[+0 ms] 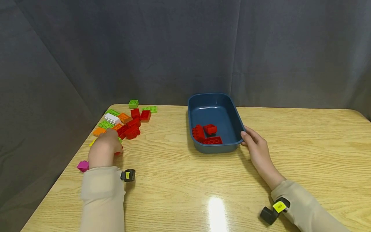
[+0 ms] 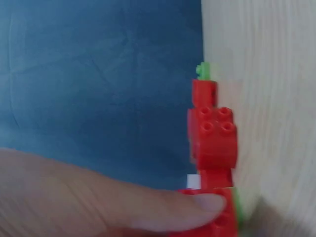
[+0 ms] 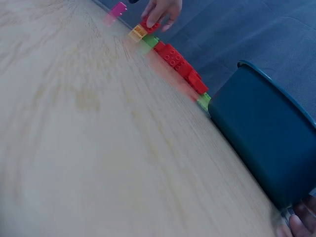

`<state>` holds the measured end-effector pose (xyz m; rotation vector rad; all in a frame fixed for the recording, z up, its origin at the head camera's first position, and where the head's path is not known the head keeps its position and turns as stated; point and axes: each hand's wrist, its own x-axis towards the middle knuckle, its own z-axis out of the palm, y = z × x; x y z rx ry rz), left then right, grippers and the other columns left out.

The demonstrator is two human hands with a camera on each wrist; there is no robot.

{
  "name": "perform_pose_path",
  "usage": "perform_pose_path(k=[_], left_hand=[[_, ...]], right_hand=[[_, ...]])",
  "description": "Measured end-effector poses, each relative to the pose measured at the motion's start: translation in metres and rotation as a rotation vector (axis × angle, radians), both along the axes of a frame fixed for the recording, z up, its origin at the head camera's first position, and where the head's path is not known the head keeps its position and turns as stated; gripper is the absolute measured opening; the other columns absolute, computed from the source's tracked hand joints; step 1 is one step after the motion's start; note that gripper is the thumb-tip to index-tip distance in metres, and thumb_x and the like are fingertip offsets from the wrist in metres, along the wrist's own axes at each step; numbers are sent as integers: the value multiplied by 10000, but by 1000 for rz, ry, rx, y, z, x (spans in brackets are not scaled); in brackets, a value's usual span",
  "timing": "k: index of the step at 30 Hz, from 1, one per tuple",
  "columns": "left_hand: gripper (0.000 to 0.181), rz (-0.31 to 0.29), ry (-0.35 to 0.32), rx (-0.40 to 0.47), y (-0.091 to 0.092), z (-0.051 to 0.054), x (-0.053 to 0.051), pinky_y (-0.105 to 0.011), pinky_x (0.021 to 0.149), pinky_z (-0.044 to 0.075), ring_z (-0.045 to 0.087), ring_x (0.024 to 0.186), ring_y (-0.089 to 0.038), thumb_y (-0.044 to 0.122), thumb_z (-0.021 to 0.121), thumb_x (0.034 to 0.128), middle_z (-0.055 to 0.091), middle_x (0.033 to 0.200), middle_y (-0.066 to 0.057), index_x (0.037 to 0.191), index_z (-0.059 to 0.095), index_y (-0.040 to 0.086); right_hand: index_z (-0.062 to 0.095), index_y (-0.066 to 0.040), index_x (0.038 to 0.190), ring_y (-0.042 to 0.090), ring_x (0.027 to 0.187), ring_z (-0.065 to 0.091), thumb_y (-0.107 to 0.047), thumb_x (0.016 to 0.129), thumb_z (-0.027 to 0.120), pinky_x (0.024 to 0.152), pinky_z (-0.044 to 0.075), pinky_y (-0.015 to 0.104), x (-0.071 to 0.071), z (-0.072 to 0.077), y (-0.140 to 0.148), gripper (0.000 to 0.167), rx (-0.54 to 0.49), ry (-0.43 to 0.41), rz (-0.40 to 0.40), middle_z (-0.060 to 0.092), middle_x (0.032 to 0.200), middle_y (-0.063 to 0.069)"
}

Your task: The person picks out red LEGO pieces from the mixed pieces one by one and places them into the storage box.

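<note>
In the head view my left hand [image 1: 105,146] is over the near part of a brick pile at the left, with a red brick [image 1: 118,151] partly showing under it. The left wrist view has the thumb [image 2: 168,210] pressed on a studded red brick [image 2: 224,224]; the right wrist view also shows this hand [image 3: 165,9] pinching a red brick [image 3: 149,25]. My right hand [image 1: 258,151] holds the near right corner of a blue bin [image 1: 215,149], thumb on the rim. Inside the bin lie red bricks [image 1: 210,129].
Red bricks [image 1: 132,132], green [image 1: 133,103], orange [image 1: 99,131] and white [image 1: 112,119] ones lie together at the table's left edge. Nearer stands a magenta brick [image 1: 83,166]. A dark curtain [image 1: 162,48] hangs behind the wooden table [image 1: 174,187].
</note>
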<state>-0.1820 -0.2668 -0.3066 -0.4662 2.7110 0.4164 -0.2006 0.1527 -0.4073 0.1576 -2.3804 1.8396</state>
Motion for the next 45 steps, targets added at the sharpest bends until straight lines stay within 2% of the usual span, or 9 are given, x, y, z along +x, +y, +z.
perform_pose_path(k=[3,5,12,16,20,27,34,40,45], left_hand=[[339,-35,-3,31,5,5,4,-309,612,432,495,731,-286,17,688,860,493,885,-210,1083,499,-155],[273,-55,2,44,9,9,6,-293,593,406,479,697,-260,7,689,847,490,840,-173,1031,533,-121],[494,-190,104,119,24,13,5,-397,784,482,528,934,-339,106,734,883,583,1095,-221,1271,504,-96],[475,-240,141,166,36,12,2,-390,825,490,534,956,-314,139,721,906,599,1097,-183,1280,508,-61],[409,-263,183,136,46,11,-1,-404,836,505,549,948,-303,179,701,923,622,1086,-154,1241,547,-27],[385,-295,248,79,63,8,-6,-382,754,501,560,896,-276,279,693,934,652,1021,-94,1224,598,45],[418,-357,321,27,74,5,-9,-410,800,504,586,874,-261,352,696,928,677,1013,-77,1221,627,62],[440,-373,433,22,79,7,-10,-432,841,508,583,961,-279,386,708,915,655,1106,-92,1232,620,94],[428,-445,541,-4,84,6,-11,-459,880,496,583,1009,-298,324,761,882,649,1173,-104,1218,632,93]], right_hand=[[422,-32,1489,23,1011,578,-398,1049,464,861,467,130,0,0,0,574,-2,-1,0,459,1478,159],[423,-32,1489,27,1011,578,-398,1048,466,862,466,130,0,0,0,575,-4,-3,1,460,1476,159],[423,-38,1490,27,1014,576,-397,1047,469,865,465,131,0,0,1,572,-10,-5,3,459,1478,155],[424,-46,1492,3,995,575,-401,1047,468,865,466,138,0,0,2,571,-5,-5,0,465,1472,156],[425,-53,1493,-29,956,572,-410,1046,467,864,465,141,0,-1,3,574,2,-11,-7,476,1461,157],[420,-50,1495,-30,960,569,-414,1045,467,862,465,138,0,-1,4,581,6,-14,-11,470,1466,159],[429,-46,1489,2,993,575,-400,1046,471,860,469,138,1,-1,4,569,0,-2,-7,474,1465,157],[429,-54,1491,-1,986,576,-403,1048,465,860,465,135,0,1,3,566,10,8,0,471,1472,153],[434,-46,1487,6,989,577,-399,1048,467,858,467,137,-1,2,3,564,9,7,2,476,1466,154]])
